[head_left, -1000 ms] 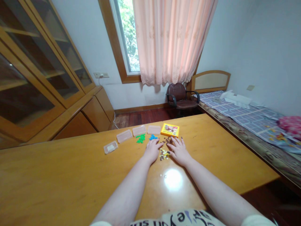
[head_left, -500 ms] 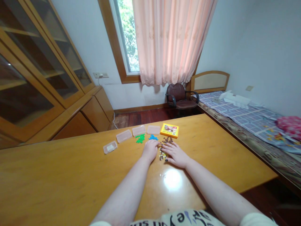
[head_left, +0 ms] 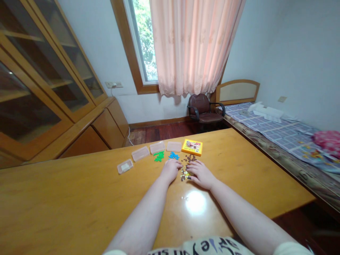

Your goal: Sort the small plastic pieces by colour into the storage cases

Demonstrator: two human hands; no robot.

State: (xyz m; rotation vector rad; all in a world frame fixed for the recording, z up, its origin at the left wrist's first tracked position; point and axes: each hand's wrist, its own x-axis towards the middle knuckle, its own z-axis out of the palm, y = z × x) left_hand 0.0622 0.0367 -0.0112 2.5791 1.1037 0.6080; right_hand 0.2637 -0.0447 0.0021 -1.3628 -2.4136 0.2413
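Observation:
My left hand (head_left: 170,171) rests at the left edge of a mixed pile of small brown, white and yellow pieces (head_left: 183,175). Its fingers are bent together, and whatever is between the fingertips is too small to make out. My right hand (head_left: 203,176) lies on the pile's right side with its fingers spread, the tips touching pieces. Just beyond it is a group of dark brown pieces (head_left: 190,157). Small blue pieces (head_left: 174,155) lie right behind my left hand, and a heap of green pieces (head_left: 159,156) is farther left.
Along the back stand several shallow clear plastic trays (head_left: 140,154), the smallest (head_left: 125,166) holding something white. A yellow box (head_left: 192,147) lies to their right. A few tiny pieces (head_left: 185,198) are nearer my body, beside a light reflection on the wooden table (head_left: 79,202).
My right hand has shifted slightly right, drawing its fingers back from my left hand and uncovering more of the pile. My left hand has barely moved.

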